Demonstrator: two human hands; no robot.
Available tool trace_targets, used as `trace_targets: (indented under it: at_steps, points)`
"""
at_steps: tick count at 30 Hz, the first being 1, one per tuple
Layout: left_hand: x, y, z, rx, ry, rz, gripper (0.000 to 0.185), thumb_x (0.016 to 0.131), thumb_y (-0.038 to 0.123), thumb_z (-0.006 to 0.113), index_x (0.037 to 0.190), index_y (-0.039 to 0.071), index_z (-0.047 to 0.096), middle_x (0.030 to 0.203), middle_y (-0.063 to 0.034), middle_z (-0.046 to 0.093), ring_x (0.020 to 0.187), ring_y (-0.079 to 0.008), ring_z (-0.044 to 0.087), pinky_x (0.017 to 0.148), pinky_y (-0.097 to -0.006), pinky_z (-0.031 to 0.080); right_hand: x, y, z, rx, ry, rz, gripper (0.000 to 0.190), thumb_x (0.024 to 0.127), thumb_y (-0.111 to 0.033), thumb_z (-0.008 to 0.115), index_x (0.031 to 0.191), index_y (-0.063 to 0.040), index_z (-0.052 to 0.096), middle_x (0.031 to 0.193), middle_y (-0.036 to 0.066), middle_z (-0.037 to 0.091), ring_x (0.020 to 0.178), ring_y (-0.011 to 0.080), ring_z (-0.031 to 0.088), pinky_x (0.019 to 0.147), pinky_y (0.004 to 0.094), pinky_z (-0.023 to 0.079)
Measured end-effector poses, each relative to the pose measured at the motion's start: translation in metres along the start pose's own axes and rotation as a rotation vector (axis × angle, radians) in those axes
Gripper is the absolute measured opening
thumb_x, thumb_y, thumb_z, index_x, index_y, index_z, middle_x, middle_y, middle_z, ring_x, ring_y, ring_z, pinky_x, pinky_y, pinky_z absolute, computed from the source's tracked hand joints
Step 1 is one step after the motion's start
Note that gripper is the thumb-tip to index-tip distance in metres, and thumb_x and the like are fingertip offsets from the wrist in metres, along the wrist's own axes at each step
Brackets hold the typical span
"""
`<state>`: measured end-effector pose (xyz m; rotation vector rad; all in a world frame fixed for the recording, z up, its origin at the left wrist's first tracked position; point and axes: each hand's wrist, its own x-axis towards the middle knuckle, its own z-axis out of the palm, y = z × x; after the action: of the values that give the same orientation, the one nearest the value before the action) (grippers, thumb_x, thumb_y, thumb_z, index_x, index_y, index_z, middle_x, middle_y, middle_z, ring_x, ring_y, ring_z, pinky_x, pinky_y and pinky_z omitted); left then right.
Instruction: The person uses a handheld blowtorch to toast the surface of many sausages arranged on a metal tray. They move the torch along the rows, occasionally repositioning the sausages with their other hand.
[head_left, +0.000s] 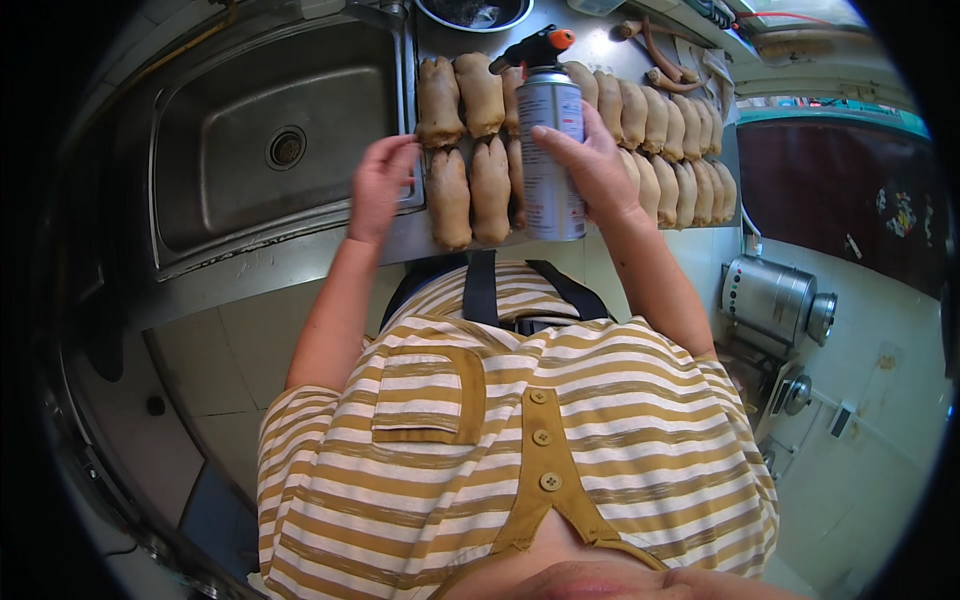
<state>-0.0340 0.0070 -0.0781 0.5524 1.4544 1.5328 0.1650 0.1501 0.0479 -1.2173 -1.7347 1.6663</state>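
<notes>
My right hand (600, 165) is closed around an upright gas canister (551, 161) with printed writing. A black blowtorch head (529, 49) with an orange knob is fitted on top; no flame shows. Near the sink's right rim is my left hand (380, 184), slightly blurred, its fingers loosely bent and nothing seen in them. Pig's trotters lie side by side in two rows on the steel counter. At the left end are one of the back row (480, 94) and one of the front row (450, 199); others continue on the right (667, 191). The canister hides part of both rows.
A stainless steel sink (169, 180) with a drain (286, 148) is at the left. Behind the trotters, a basin (476, 28) stands at the counter's back. Several pig's tails (660, 52) lie at the back right, beside a cloth (720, 75). A steel machine (772, 300) is farther right.
</notes>
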Motion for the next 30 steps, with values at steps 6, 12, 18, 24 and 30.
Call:
trace_targets:
  at_steps: [6, 12, 18, 24, 30]
  points:
    - [-0.038, 0.049, 0.073, -0.335, -0.478, -0.041, 0.09, 0.076, 0.035, 0.081, 0.143, 0.006, 0.028, 0.134, -0.0114, 0.046, 0.125, -0.0224, 0.045, 0.106, -0.0369, 0.036, -0.007, 0.009, 0.045, -0.03, -0.049, -0.126, 0.071, 0.084, -0.023, 0.075, 0.138, -0.002, 0.034, 0.113, 0.01, 0.057, 0.098, 0.0153, 0.057, 0.084, 0.0298, 0.05]
    - [-0.045, 0.04, 0.058, -0.273, -0.314, 0.031, 0.081, 0.074, 0.026, 0.084, 0.135, 0.006, 0.034, 0.124, -0.0101, 0.051, 0.114, -0.0208, 0.052, 0.098, -0.0355, 0.045, -0.013, 0.031, 0.07, -0.018, -0.053, -0.234, 0.067, 0.091, -0.032, 0.062, 0.14, 0.004, 0.032, 0.127, 0.022, 0.048, 0.117, 0.0274, 0.048, 0.102, 0.0384, 0.038]
    - [-0.041, 0.042, 0.042, -0.483, -0.319, -0.085, 0.057, 0.081, 0.012, 0.07, 0.129, 0.004, 0.039, 0.112, -0.0126, 0.059, 0.096, -0.022, 0.064, 0.085, -0.0368, 0.055, -0.018, 0.059, 0.025, -0.576, 0.095, -0.409, 0.056, 0.089, -0.037, 0.061, 0.133, -0.005, 0.051, 0.14, 0.021, 0.041, 0.131, 0.0332, 0.038, 0.11, 0.0403, 0.029]
    - [-0.046, 0.058, 0.041, -0.413, -0.385, 0.031, 0.059, 0.083, 0.024, 0.066, 0.131, 0.001, 0.041, 0.117, -0.0156, 0.058, 0.103, -0.0242, 0.062, 0.082, -0.038, 0.057, -0.013, 0.134, -0.091, -1.293, 0.361, -0.021, 0.083, 0.077, -0.051, 0.07, 0.142, -0.011, 0.038, 0.142, 0.029, 0.036, 0.135, 0.0422, 0.03, 0.111, 0.0532, 0.022]
    - [-0.058, 0.07, 0.056, -0.379, -0.34, 0.049, 0.062, 0.083, 0.027, 0.065, 0.133, 0.0, 0.041, 0.119, -0.0166, 0.057, 0.105, -0.0265, 0.062, 0.083, -0.0401, 0.057, -0.02, 0.133, -0.114, -1.385, 0.228, 0.318, 0.102, 0.07, -0.069, 0.067, 0.147, -0.013, 0.03, 0.145, 0.035, 0.028, 0.139, 0.0439, 0.024, 0.114, 0.0552, 0.014]
